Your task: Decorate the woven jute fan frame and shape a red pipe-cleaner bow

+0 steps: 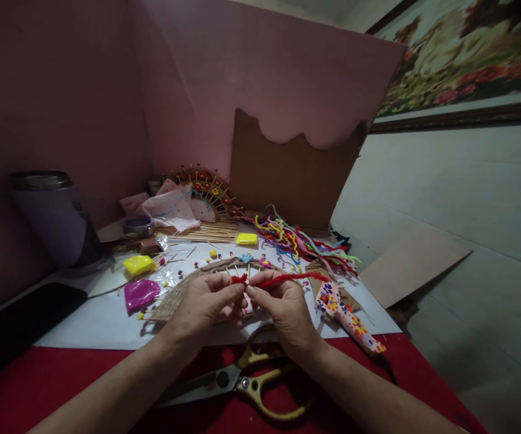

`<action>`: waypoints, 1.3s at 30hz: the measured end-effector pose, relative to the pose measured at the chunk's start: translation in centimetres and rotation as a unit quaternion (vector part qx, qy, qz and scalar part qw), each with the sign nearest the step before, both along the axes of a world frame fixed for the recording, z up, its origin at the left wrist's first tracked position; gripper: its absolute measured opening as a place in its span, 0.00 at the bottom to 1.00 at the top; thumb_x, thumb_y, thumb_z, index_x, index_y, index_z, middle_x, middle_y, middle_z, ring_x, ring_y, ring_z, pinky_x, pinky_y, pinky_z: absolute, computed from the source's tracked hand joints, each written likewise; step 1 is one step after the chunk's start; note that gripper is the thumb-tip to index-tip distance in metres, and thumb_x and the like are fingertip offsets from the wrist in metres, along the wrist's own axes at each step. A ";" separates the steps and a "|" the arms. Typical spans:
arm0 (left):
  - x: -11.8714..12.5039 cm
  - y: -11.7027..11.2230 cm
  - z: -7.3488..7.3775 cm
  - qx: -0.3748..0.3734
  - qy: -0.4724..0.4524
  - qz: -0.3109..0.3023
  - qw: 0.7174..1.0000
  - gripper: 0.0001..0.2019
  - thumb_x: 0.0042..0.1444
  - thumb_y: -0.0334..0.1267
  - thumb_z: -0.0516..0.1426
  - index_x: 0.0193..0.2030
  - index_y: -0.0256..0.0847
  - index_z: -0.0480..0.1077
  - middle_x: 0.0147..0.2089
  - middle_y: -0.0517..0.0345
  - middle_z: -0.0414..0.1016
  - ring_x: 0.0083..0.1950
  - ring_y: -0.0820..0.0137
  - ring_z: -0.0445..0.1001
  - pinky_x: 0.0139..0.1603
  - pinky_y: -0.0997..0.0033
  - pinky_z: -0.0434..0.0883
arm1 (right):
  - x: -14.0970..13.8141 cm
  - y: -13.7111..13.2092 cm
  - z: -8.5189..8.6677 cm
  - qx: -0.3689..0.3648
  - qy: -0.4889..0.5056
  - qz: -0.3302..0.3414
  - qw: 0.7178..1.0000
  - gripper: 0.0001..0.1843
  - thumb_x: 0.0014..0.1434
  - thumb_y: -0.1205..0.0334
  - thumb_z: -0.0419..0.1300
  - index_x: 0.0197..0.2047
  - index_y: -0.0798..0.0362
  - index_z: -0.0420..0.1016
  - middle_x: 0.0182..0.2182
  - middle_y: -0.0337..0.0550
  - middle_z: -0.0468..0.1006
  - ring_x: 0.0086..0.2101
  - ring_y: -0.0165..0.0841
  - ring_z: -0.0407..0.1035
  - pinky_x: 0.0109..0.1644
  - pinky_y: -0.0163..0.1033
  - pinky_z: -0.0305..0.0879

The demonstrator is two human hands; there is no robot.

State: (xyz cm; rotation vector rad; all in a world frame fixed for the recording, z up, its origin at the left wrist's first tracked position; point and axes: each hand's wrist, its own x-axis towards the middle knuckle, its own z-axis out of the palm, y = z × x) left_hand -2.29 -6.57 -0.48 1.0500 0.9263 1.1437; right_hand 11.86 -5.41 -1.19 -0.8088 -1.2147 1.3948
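Both my hands meet over a fan-shaped woven straw piece (183, 289) on a white sheet (106, 319). My left hand (206, 304) pinches the curled end of a red pipe cleaner (287, 278). My right hand (282, 307) pinches the same pipe cleaner just beside it, and the rest of it trails off to the right. Large scissors with yellow handles (251, 377) lie on the red cloth (38, 380) beneath my wrists.
A tangle of coloured pipe cleaners (305, 241), yellow (139, 264) and magenta (140, 293) clay lumps, sticks, beads and a flowered paper roll (350, 319) lie around. A purple tumbler (55, 217) and a dark phone (20, 322) sit left. Cardboard (287, 175) and a pink board stand behind.
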 end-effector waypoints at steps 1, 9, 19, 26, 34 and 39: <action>0.0 -0.1 0.2 0.005 0.013 0.001 1.000 0.12 0.48 0.40 0.62 0.22 0.34 0.67 0.20 0.61 0.72 0.18 0.79 0.66 0.21 0.79 0.63 | 0.0 0.0 0.0 0.009 -0.005 0.001 1.000 0.10 0.46 0.61 0.66 0.30 0.55 0.71 0.21 0.35 0.72 0.24 0.28 0.66 0.29 0.34 0.62; 0.1 -0.2 0.9 -0.019 0.042 -0.021 0.999 0.15 0.45 0.42 0.63 0.19 0.35 0.64 0.17 0.62 0.69 0.15 0.78 0.65 0.18 0.79 0.61 | 0.4 0.8 0.4 0.083 -0.027 -0.038 0.995 0.08 0.44 0.64 0.66 0.28 0.56 0.72 0.22 0.34 0.70 0.23 0.24 0.62 0.29 0.31 0.61; 0.1 -0.7 1.8 -0.031 0.061 -0.047 0.997 0.16 0.40 0.45 0.65 0.19 0.35 0.66 0.15 0.63 0.65 0.16 0.79 0.62 0.17 0.78 0.64 | 0.3 0.5 0.5 0.090 -0.013 -0.035 0.995 0.09 0.43 0.63 0.68 0.27 0.55 0.72 0.22 0.34 0.71 0.23 0.24 0.63 0.29 0.32 0.63; 0.0 -0.5 1.7 -0.030 0.070 -0.042 0.996 0.15 0.40 0.45 0.64 0.20 0.35 0.66 0.16 0.63 0.66 0.16 0.78 0.63 0.17 0.78 0.64 | 0.4 0.4 0.5 0.075 -0.014 -0.034 0.997 0.11 0.42 0.61 0.69 0.27 0.54 0.72 0.22 0.34 0.72 0.23 0.25 0.65 0.28 0.32 0.64; 0.1 -0.7 1.5 -0.037 0.072 -0.021 0.997 0.14 0.42 0.42 0.64 0.19 0.35 0.67 0.17 0.61 0.69 0.16 0.79 0.64 0.18 0.79 0.63 | 0.3 0.4 0.6 0.088 -0.020 -0.050 0.995 0.09 0.43 0.62 0.68 0.27 0.54 0.72 0.23 0.36 0.72 0.23 0.26 0.64 0.29 0.33 0.64; 0.0 -0.4 1.1 -0.056 0.042 -0.039 0.997 0.14 0.40 0.43 0.65 0.24 0.34 0.70 0.22 0.57 0.73 0.19 0.77 0.66 0.21 0.75 0.67 | 0.3 0.3 0.5 0.082 -0.017 -0.057 0.995 0.10 0.42 0.63 0.68 0.27 0.54 0.72 0.22 0.35 0.72 0.24 0.26 0.65 0.29 0.32 0.64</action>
